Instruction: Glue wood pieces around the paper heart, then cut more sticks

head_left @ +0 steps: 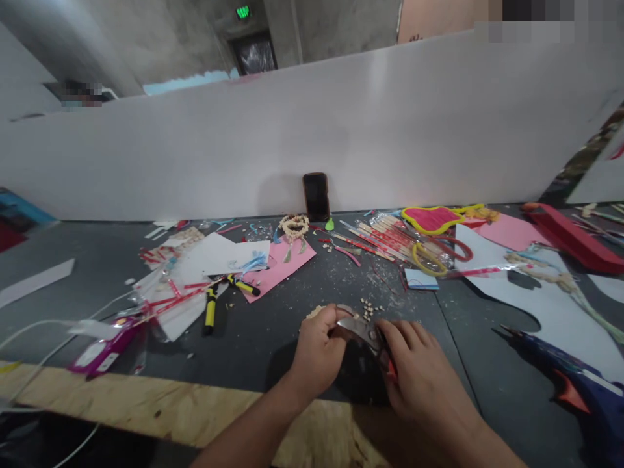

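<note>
Metal tool, at lower centre of frame, wrapped by right hand, near closed fingertips of left hand, contents impossible to tell; probably stiff, rather heavy, best held by red handle.

Blue glue gun, seemingly orange-triggered

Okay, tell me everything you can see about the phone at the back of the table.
The phone is a dark slab with rounded corners and a brownish, case-like rim. Its front looks black, with nothing readable on it. It stands on a short edge on the dark tabletop, taller than wide, apparently leaning on the pale panel. A small green piece sits by its lower right corner, and pale beads lie to its left. Neither hand touches it.
</note>
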Motion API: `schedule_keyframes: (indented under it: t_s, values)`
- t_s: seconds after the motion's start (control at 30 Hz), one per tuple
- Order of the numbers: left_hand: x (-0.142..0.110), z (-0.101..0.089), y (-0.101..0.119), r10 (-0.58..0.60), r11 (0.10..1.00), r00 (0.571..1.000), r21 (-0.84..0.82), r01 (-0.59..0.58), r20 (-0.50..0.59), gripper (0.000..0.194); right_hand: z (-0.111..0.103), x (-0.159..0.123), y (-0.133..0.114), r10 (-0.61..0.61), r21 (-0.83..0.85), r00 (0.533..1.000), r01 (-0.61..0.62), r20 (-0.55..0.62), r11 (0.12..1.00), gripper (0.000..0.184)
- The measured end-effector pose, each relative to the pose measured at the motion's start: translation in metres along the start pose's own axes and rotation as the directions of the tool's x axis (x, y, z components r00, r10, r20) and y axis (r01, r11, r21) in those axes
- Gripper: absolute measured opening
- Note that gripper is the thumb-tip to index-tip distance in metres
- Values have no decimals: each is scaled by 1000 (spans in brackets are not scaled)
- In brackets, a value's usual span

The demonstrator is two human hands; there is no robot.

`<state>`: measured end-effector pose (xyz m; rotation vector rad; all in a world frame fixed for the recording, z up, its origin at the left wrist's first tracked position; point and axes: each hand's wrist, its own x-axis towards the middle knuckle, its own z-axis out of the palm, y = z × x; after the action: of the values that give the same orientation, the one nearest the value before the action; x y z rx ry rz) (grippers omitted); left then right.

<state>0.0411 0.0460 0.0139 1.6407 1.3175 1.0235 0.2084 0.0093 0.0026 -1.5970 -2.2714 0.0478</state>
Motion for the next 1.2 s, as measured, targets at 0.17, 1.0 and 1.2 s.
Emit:
schedule_keyframes:
  t_s: [0.17,1.0,1.2]
  values:
    - [0,-4,5,-100,933,963,-312,177,249,7,0,-5,2,-60,-18,998,60,-29,998,54]
    - [-2,-5,3,-149,825,901,-451,340,406,26,-11,1,18,60,88,996,-55,-59,995,29]
    - [-1,-8,4,-145,931,948,-286,228,284,22,-21,8,24,231,216,959,-193,-165,957,34]
